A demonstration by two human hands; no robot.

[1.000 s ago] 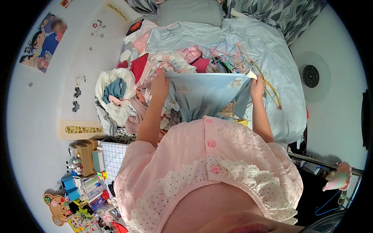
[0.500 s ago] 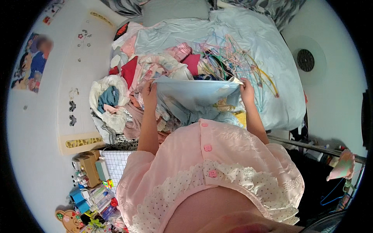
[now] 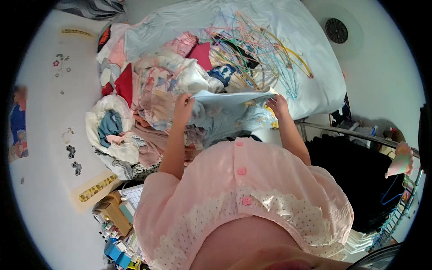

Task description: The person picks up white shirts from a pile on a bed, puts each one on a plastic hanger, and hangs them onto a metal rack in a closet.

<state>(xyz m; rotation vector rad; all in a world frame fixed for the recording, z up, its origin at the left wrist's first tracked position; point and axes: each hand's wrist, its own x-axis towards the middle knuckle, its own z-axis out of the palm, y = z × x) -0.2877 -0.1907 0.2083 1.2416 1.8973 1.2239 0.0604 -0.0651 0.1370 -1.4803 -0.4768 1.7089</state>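
Note:
A light blue cloth (image 3: 225,105) with a printed patch hangs in front of me, its upper edge stretched between my two hands. What kind of cloth item it is, I cannot tell. My left hand (image 3: 183,107) pinches its upper left corner. At the upper right corner, my right hand (image 3: 278,105) grips the edge, with the fingertips partly behind the fabric. Just beyond lies a heap of clothes (image 3: 153,90) on the bed, with white, pink and patterned pieces in it. Lower folds of the cloth drop close to my pink blouse (image 3: 240,157).
Tangled coloured hangers (image 3: 256,45) lie on the pale blue bedsheet (image 3: 321,85). A white bag (image 3: 92,119) holding a teal garment stands left of the heap. To the right, a metal rail (image 3: 351,131) runs above dark clothes (image 3: 346,175). A cardboard box (image 3: 109,208) sits lower left.
The view has turned and shifted, so the bed appears further up and left. Both hands keep hold of the cloth, now slightly closer together, and the cloth hangs less spread.

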